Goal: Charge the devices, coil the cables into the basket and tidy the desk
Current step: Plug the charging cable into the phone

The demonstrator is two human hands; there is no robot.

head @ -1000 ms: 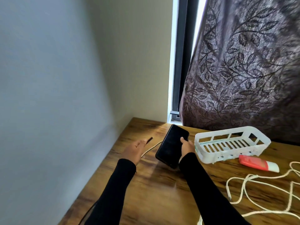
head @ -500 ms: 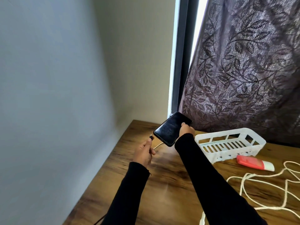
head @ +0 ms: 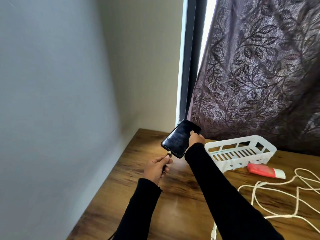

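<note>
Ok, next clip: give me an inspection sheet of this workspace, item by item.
Surface: wooden desk, set in a wall corner.
Job's things: black phone held above the desk, screen dark; white basket holds nothing visible.
Clutter: red tube lying in front of the basket.
Hands: right hand grips the phone; left hand pinches the charger plug at the phone's lower end.
Cables: white cable sprawled uncoiled on the desk.
Surroundings: patterned curtain, window frame.

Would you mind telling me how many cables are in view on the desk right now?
2, possibly more. One ends in the plug that the left hand pinches at the phone. A white cable sprawls loose near the basket; it may be several strands.
</note>
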